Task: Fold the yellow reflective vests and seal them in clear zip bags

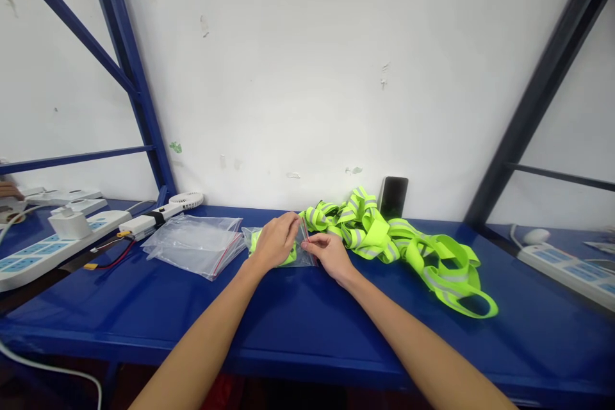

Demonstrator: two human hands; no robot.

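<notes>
My left hand [276,240] and my right hand [329,253] meet over a clear plastic zip bag [303,255] on the blue table [307,327]. Both hands pinch the bag's upper part, and my right fingers hold its red-lined seal. A folded neon-yellow reflective vest [254,243] lies inside the bag, mostly hidden by my left hand. To the right of my right hand, a tangled pile of neon-yellow reflective vests [375,237] touches the bag's edge. A stack of flat zip bags [195,246] lies to the left of my left hand.
A black phone [394,197] leans on the white wall behind the vests. Left of the bags are a white power strip [48,256], a small white fan [186,200] and red-black wires [110,253]. Another power strip [562,269] sits far right. Blue steel shelf posts frame the table.
</notes>
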